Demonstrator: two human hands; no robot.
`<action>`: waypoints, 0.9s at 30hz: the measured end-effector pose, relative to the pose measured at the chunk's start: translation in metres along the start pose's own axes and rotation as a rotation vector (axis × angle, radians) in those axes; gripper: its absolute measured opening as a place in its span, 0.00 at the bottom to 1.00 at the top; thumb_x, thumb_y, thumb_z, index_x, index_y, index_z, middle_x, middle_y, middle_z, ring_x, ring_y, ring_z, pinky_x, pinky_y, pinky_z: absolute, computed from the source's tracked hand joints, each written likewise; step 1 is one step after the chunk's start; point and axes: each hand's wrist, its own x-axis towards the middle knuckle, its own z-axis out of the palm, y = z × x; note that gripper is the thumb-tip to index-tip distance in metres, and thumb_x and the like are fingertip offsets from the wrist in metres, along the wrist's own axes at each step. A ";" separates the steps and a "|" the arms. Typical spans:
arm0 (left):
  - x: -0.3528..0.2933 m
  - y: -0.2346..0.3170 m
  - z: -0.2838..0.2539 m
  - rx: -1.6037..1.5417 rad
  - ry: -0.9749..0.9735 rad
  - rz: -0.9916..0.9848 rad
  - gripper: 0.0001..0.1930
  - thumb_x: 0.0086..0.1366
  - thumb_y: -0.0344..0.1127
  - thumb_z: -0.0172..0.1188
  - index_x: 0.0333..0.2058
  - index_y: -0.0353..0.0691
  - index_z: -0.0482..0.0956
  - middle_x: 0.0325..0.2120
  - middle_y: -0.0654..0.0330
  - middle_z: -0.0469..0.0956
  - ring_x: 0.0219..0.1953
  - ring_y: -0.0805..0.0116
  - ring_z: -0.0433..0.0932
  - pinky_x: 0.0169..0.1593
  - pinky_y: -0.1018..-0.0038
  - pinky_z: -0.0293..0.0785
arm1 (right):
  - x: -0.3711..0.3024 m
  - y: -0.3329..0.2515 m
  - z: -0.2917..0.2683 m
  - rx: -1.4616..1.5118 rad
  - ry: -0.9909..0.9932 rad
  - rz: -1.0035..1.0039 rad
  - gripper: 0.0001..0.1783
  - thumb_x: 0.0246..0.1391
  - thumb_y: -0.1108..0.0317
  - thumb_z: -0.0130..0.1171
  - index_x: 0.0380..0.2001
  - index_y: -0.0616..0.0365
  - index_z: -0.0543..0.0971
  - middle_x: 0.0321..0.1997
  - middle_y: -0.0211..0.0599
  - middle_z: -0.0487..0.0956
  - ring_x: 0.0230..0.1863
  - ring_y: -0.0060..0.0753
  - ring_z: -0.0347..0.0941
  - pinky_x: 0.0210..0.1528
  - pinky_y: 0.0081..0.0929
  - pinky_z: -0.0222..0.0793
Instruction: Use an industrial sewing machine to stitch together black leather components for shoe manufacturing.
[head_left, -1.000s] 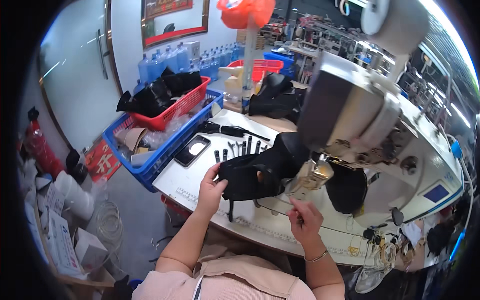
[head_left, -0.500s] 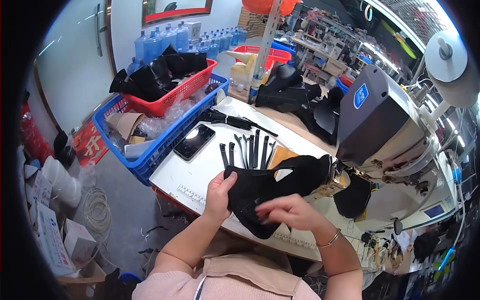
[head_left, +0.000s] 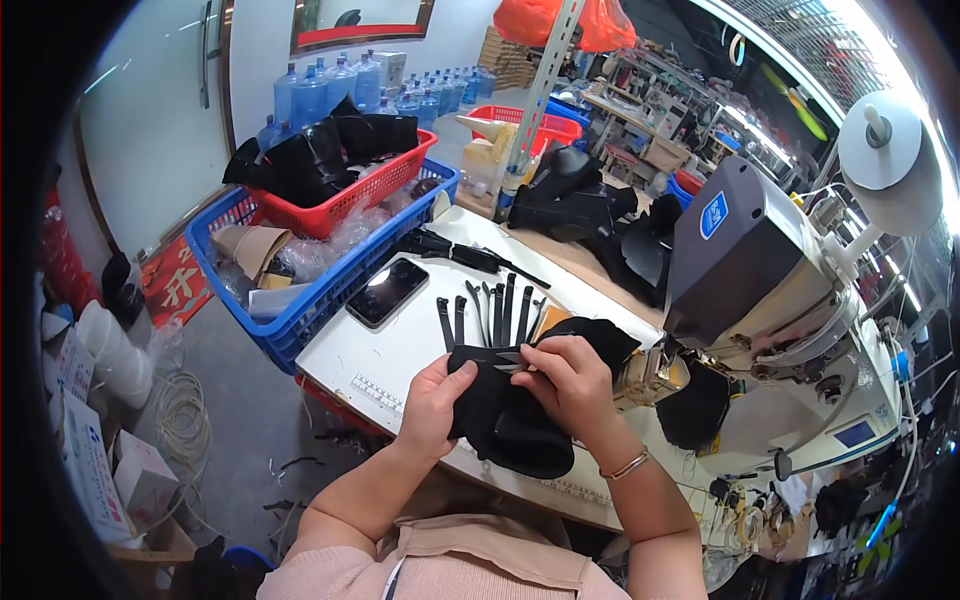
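Observation:
A black fabric piece [head_left: 525, 435] hangs over the front of the white worktable [head_left: 350, 350]. My left hand [head_left: 432, 400] is closed on its left edge, thumb on top. In my right hand [head_left: 570, 385] are small metal thread snips [head_left: 508, 361], pinched between the fingers. Their blades point left and lie against the fabric's upper edge. Just beyond the fabric, several narrow black straps [head_left: 508, 310] lie side by side. The fabric's far right part reaches toward the sewing machine [head_left: 735, 255], and my right hand hides some of it.
A black phone [head_left: 387, 292] and a bundle of black straps [head_left: 450, 248] lie on the table. At the left, a red basket [head_left: 375, 178] of black pieces sits on a blue crate [head_left: 300, 322]. More black pieces [head_left: 570, 205] are heaped behind. A thread cone [head_left: 885, 150] stands at the right.
My right hand has moved up from the fabric's lower middle to its upper edge, bringing the snips' blades into view. The fabric has shifted and folded, its right part pulled away from the machine.

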 end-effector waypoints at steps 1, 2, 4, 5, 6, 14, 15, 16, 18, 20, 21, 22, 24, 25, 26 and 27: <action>0.000 0.001 0.000 0.001 -0.001 0.001 0.10 0.67 0.31 0.49 0.41 0.32 0.74 0.36 0.56 0.79 0.35 0.72 0.79 0.41 0.78 0.76 | 0.003 0.000 0.001 0.004 -0.016 0.010 0.16 0.39 0.63 0.69 0.33 0.55 0.78 0.30 0.33 0.75 0.27 0.35 0.73 0.27 0.28 0.70; -0.001 0.002 0.001 0.018 0.006 0.013 0.10 0.67 0.31 0.50 0.41 0.32 0.74 0.36 0.56 0.79 0.35 0.72 0.79 0.41 0.78 0.76 | 0.005 0.000 0.001 0.003 -0.015 0.011 0.16 0.39 0.63 0.69 0.33 0.55 0.78 0.30 0.33 0.75 0.27 0.35 0.73 0.27 0.28 0.70; -0.001 0.002 0.002 0.037 0.012 0.024 0.10 0.67 0.31 0.50 0.41 0.32 0.74 0.36 0.56 0.79 0.35 0.73 0.79 0.41 0.78 0.76 | 0.011 -0.003 -0.002 0.006 -0.070 0.006 0.16 0.39 0.64 0.69 0.33 0.55 0.78 0.29 0.34 0.75 0.26 0.34 0.73 0.28 0.27 0.70; -0.002 0.002 0.001 0.046 0.009 0.032 0.10 0.67 0.31 0.50 0.41 0.32 0.74 0.36 0.56 0.79 0.35 0.73 0.78 0.41 0.79 0.75 | 0.013 -0.003 -0.003 0.007 -0.068 0.007 0.16 0.39 0.64 0.69 0.33 0.55 0.78 0.29 0.34 0.75 0.26 0.34 0.73 0.28 0.27 0.70; -0.002 0.001 0.000 0.056 0.007 0.039 0.09 0.67 0.30 0.50 0.41 0.32 0.74 0.36 0.57 0.79 0.35 0.73 0.78 0.40 0.79 0.75 | 0.015 -0.003 -0.005 0.002 -0.096 -0.038 0.15 0.40 0.64 0.69 0.33 0.55 0.78 0.29 0.35 0.75 0.25 0.34 0.73 0.28 0.26 0.70; -0.002 0.001 -0.010 0.058 0.059 0.102 0.10 0.66 0.31 0.50 0.42 0.33 0.74 0.36 0.56 0.79 0.36 0.69 0.79 0.42 0.75 0.76 | -0.031 -0.008 -0.023 0.290 0.203 0.336 0.26 0.47 0.49 0.66 0.40 0.60 0.75 0.36 0.36 0.68 0.23 0.22 0.62 0.25 0.16 0.60; -0.003 0.003 -0.011 0.021 0.113 0.103 0.10 0.66 0.31 0.50 0.42 0.34 0.74 0.37 0.56 0.79 0.36 0.68 0.79 0.42 0.75 0.76 | -0.047 -0.018 -0.025 0.364 0.225 0.371 0.32 0.43 0.42 0.65 0.41 0.60 0.74 0.37 0.35 0.67 0.23 0.20 0.61 0.25 0.16 0.59; -0.003 0.004 -0.012 -0.024 0.127 0.102 0.12 0.66 0.31 0.49 0.46 0.35 0.72 0.40 0.55 0.78 0.39 0.67 0.79 0.43 0.73 0.76 | -0.062 -0.027 -0.028 0.437 0.250 0.406 0.38 0.39 0.36 0.64 0.42 0.59 0.74 0.38 0.35 0.66 0.23 0.19 0.60 0.24 0.15 0.57; -0.003 0.001 0.000 -0.109 0.130 0.083 0.13 0.66 0.31 0.48 0.48 0.35 0.70 0.42 0.54 0.77 0.41 0.67 0.78 0.44 0.72 0.76 | -0.082 -0.040 -0.028 0.389 0.209 0.296 0.46 0.30 0.37 0.70 0.47 0.60 0.71 0.45 0.39 0.67 0.23 0.17 0.59 0.23 0.14 0.58; -0.008 -0.001 0.005 -0.179 0.144 0.051 0.15 0.66 0.31 0.47 0.50 0.35 0.69 0.44 0.53 0.76 0.43 0.66 0.77 0.46 0.72 0.76 | -0.088 -0.054 -0.021 0.396 0.177 0.363 0.51 0.25 0.49 0.78 0.54 0.60 0.66 0.53 0.45 0.67 0.25 0.20 0.64 0.25 0.15 0.63; -0.011 0.000 0.009 -0.159 0.128 0.018 0.15 0.66 0.31 0.48 0.50 0.35 0.68 0.43 0.54 0.76 0.43 0.67 0.77 0.47 0.72 0.75 | -0.084 -0.051 -0.019 0.316 0.209 0.368 0.52 0.25 0.52 0.78 0.55 0.60 0.65 0.53 0.45 0.68 0.27 0.23 0.67 0.25 0.16 0.65; -0.016 0.003 0.011 -0.135 0.117 -0.010 0.14 0.66 0.30 0.48 0.50 0.35 0.68 0.42 0.55 0.76 0.42 0.68 0.77 0.48 0.73 0.75 | -0.073 -0.046 -0.017 0.243 0.241 0.372 0.53 0.25 0.56 0.79 0.56 0.60 0.64 0.53 0.45 0.69 0.29 0.26 0.70 0.26 0.16 0.67; -0.022 0.007 0.011 -0.038 0.038 0.041 0.16 0.66 0.30 0.48 0.51 0.35 0.67 0.44 0.55 0.75 0.44 0.68 0.76 0.49 0.72 0.74 | -0.039 -0.043 -0.032 0.208 0.225 0.328 0.39 0.32 0.64 0.76 0.50 0.60 0.70 0.44 0.40 0.75 0.33 0.29 0.74 0.30 0.19 0.69; -0.025 0.012 0.013 0.054 -0.043 0.106 0.17 0.66 0.30 0.48 0.52 0.35 0.66 0.46 0.55 0.74 0.46 0.69 0.75 0.51 0.72 0.73 | -0.025 -0.038 -0.035 0.188 0.256 0.210 0.33 0.36 0.65 0.74 0.47 0.61 0.71 0.40 0.38 0.76 0.34 0.27 0.74 0.34 0.20 0.69; -0.026 0.016 0.017 0.127 -0.068 0.138 0.22 0.66 0.38 0.51 0.55 0.34 0.63 0.49 0.56 0.71 0.51 0.68 0.72 0.55 0.71 0.69 | -0.009 -0.045 -0.042 0.233 0.270 0.297 0.24 0.39 0.69 0.72 0.41 0.62 0.75 0.32 0.38 0.77 0.33 0.28 0.74 0.36 0.20 0.69; -0.025 0.017 0.016 0.145 -0.168 0.191 0.28 0.64 0.47 0.53 0.56 0.34 0.63 0.49 0.55 0.70 0.52 0.68 0.70 0.56 0.71 0.66 | 0.002 -0.048 -0.049 0.271 0.270 0.332 0.21 0.40 0.70 0.71 0.39 0.62 0.76 0.31 0.37 0.77 0.32 0.27 0.74 0.36 0.19 0.68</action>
